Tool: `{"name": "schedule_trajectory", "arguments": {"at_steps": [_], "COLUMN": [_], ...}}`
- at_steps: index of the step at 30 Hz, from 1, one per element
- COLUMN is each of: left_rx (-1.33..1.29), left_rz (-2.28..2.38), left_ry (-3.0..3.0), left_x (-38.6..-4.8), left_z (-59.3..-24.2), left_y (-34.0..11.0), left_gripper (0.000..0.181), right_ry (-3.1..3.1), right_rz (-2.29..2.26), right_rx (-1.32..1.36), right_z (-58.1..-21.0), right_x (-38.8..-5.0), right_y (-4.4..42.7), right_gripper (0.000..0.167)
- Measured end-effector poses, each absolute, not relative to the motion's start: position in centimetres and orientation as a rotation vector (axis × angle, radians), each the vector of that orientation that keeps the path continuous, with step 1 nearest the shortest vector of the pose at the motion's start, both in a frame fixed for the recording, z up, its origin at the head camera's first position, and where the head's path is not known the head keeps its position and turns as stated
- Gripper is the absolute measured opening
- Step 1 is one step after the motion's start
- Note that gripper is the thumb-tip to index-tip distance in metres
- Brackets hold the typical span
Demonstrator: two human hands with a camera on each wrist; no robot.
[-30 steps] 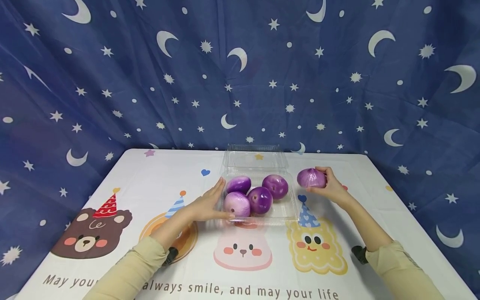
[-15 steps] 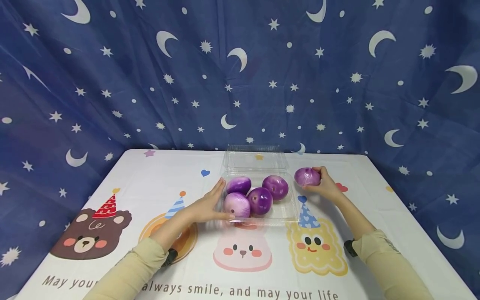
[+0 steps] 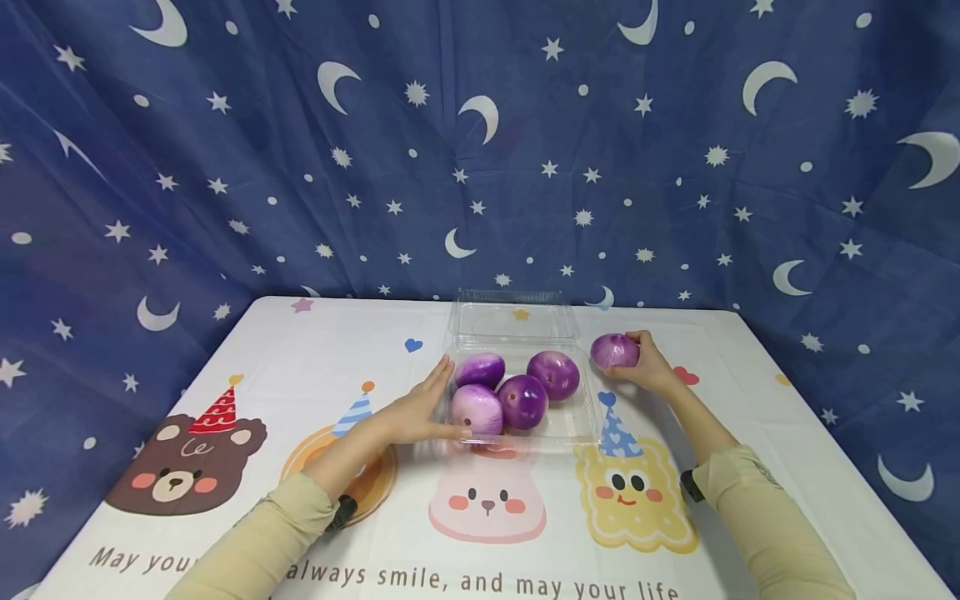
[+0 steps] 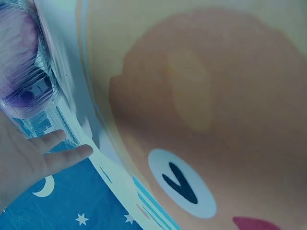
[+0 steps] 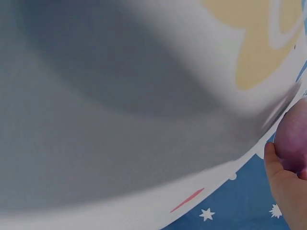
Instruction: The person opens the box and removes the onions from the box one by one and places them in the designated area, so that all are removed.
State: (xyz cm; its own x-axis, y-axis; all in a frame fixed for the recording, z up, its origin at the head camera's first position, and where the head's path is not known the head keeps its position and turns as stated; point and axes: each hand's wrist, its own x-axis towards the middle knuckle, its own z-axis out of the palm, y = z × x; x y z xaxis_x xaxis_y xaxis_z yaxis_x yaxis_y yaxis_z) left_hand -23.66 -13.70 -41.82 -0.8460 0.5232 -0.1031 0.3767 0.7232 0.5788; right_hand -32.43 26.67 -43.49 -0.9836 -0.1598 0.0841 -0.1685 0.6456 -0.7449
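Note:
A clear plastic clamshell container (image 3: 573,425) lies with its lid (image 3: 491,321) folded back. Inside it are several purple-red onions (image 3: 522,402), clustered toward the left. My left hand (image 3: 416,414) rests against the container's left side, fingers straight and spread, thumb along its front corner; the left wrist view has this hand (image 4: 29,158) beside the onions under glossy plastic. To the right of the container, my right hand (image 3: 647,364) grips one more onion (image 3: 613,352) from its right side. In the right wrist view only part of that onion (image 5: 293,139) shows at the right edge.
A white tablecloth (image 3: 360,550) printed with cartoon animals and lettering covers the table. Behind its back edge hangs a dark blue curtain (image 3: 480,192) with moons and stars.
My right hand has moved slightly left with the onion, closer to the container, and the onion has tilted in its grip. My left hand stays at the container's side.

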Motion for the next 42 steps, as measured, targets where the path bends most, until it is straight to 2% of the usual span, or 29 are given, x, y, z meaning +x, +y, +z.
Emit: {"name": "schedule_trajectory", "arguments": {"at_steps": [16,31,42], "left_rx": [0.701,0.703,0.707], "left_rz": [0.832,0.796,0.796], "left_ry": [2.659,2.659,2.660], "left_x": [-23.6,-23.6,-23.7], "left_z": [-41.6,-41.2,-41.4], "left_y": [-13.8,-13.8,-13.7], "left_gripper": [0.113,0.115,0.115], "right_ry": [-2.897,-2.935,-2.924], "right_rz": [1.327,1.300,1.302], "right_rx": [0.259,0.288,0.270], "right_z": [-43.7,-43.3,-42.8], "right_x": [-32.8,-32.6,-32.3], "right_y": [26.2,26.3,26.4], "right_gripper": [0.082,0.095,0.091]}}
